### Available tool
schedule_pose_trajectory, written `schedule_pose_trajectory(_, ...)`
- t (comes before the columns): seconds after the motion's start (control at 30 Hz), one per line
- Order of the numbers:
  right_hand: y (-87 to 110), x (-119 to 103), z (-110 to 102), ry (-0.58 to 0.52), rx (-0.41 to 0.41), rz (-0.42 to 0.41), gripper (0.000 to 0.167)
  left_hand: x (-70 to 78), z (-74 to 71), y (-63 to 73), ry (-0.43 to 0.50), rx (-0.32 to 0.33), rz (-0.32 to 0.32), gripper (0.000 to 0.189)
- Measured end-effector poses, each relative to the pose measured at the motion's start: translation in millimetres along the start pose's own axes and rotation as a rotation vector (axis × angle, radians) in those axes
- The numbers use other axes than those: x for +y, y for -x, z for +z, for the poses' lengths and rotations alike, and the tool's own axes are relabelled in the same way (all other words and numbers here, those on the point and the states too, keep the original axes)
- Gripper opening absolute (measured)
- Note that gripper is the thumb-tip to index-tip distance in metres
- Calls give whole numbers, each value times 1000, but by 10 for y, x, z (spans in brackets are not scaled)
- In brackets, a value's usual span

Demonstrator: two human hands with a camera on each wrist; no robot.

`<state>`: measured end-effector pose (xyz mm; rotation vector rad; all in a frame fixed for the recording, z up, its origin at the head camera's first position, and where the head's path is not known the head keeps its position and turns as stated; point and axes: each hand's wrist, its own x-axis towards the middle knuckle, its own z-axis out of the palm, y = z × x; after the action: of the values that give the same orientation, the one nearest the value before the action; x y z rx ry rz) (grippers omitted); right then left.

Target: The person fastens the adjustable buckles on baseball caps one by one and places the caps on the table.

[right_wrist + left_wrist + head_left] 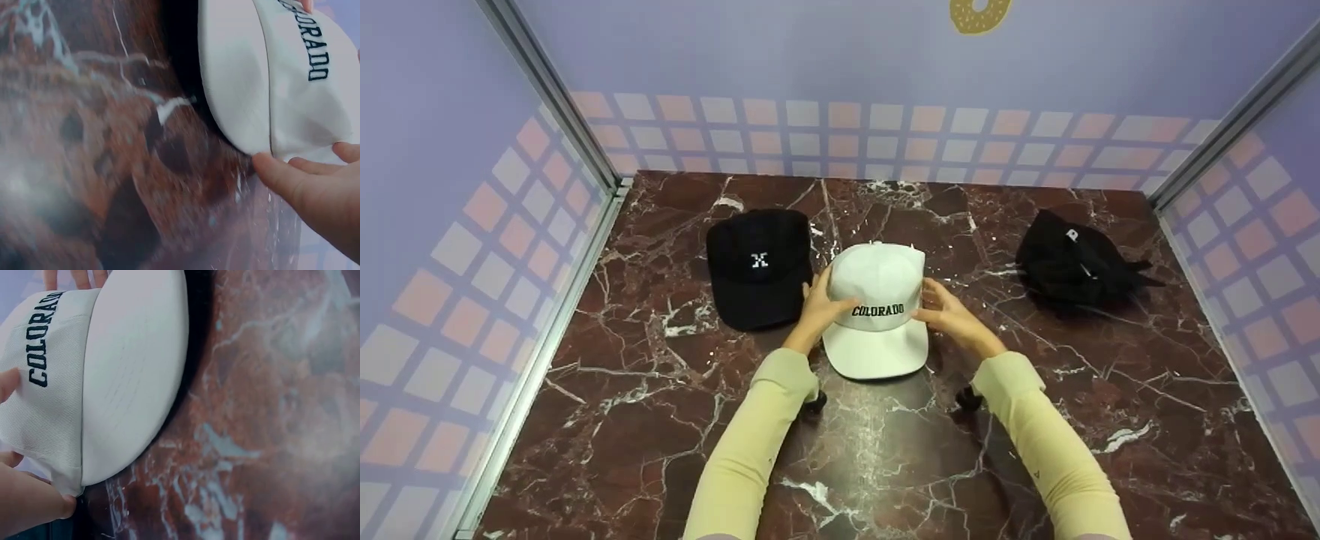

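A white baseball cap (879, 289) with COLORADO in dark letters on its front lies on the marbled tabletop, brim toward me. My left hand (814, 315) grips its left side, thumb over the crown near the lettering. In the left wrist view, curled fingers (34, 500) sit at the cap's lower edge. My right hand (956, 319) is at the opposite side, fingers fairly straight and spread. One of its fingertips (263, 162) meets the edge where brim and crown join in the right wrist view.
Close to the left hand lies a black cap (760, 270) with a small white emblem. Farther right, a crumpled black cap (1076, 259) with a white letter P and loose straps rests near the side wall. Purple panels (840, 60) with pastel squares enclose the tabletop (855, 450) at the back and sides.
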<state>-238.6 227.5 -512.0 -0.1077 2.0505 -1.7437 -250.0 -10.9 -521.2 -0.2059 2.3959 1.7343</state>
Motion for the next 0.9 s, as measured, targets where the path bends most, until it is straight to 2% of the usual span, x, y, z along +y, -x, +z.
schedule_pose_trajectory(0.1,12,-28,-126,87,51,-27,76,-4,-17,-3,-30,-1,9,83)
schedule_pose_trajectory(0.27,75,-129,-470,339,186,-70,79,-25,-41,-4,-43,-10,25,84)
schedule_pose_trajectory(0.43,178,-280,-852,644,416,-101,77,-34,-56,3,-70,-28,32,85)
schedule_pose_trajectory(0.5,231,-328,-999,768,530,-86,75,-43,-55,6,-81,-35,31,85)
schedule_pose_trajectory(0.6,312,-390,-1195,896,681,-22,72,-47,-62,14,-88,-47,30,85)
schedule_pose_trajectory(0.7,397,-410,-1363,928,784,70,72,-55,-69,24,-87,-59,27,84)
schedule_pose_trajectory(0.9,538,-290,-1613,841,919,250,80,-70,-68,29,-107,-70,35,85)
